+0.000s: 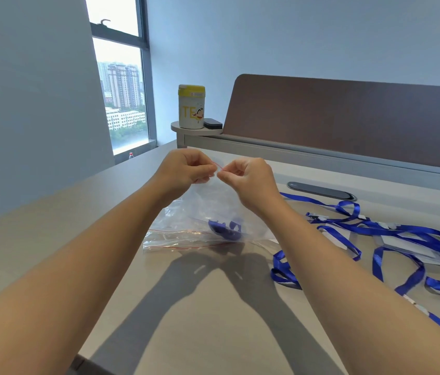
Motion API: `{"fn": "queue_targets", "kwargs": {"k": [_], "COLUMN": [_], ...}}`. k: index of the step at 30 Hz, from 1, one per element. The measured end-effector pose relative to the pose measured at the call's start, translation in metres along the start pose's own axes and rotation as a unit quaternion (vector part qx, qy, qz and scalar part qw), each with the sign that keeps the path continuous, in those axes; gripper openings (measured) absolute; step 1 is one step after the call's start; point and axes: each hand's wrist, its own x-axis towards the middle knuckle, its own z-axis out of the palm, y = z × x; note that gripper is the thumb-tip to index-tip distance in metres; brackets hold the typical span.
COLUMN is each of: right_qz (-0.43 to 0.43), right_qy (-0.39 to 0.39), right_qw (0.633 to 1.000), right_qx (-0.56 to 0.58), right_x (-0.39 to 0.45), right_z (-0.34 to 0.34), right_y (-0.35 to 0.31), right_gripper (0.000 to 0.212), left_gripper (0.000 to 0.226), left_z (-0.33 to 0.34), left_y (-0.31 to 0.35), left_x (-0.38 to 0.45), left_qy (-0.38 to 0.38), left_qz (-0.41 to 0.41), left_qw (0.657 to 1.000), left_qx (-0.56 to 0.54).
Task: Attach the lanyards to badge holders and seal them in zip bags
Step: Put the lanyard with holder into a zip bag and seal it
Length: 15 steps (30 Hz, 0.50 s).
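A clear zip bag [208,209] with a blue lanyard [227,229] inside hangs above the table [51,226]. The left hand [186,169] and right hand [248,180] pinch its red-lined top edge, fingers curled, both forearms stretched forward. Spare bags [175,240] lie below; more lanyards with badge holders [391,239] lie at right.

Lanyards [402,239] lie on the table [213,307] (right of the bags [181,239]).
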Motion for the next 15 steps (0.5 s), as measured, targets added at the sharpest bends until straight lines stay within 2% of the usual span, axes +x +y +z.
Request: {"fn": "queue_targets", "kwargs": {"k": [9, 12, 15], "right_qz": [-0.016, -0.015, -0.009], "right_qy": [0.004, 0.002, 0.004], "right_qw": [0.999, 0.998, 0.995], "right_qx": [-0.030, -0.062, -0.101], "right_x": [0.003, 0.005, 0.007], "right_z": [0.005, 0.007, 0.007], "right_y": [0.003, 0.007, 0.009], "right_gripper": [0.021, 0.020, 0.022], "left_gripper": [0.018, 0.020, 0.020], "left_z": [0.002, 0.007, 0.011], "left_y": [-0.003, -0.008, -0.013], "left_x": [0.002, 0.003, 0.004], "left_qy": [0.006, 0.033, 0.078], "left_qz": [0.049, 0.069, 0.062], "left_qw": [0.994, 0.988, 0.988], "left_qx": [0.093, 0.132, 0.117]}}
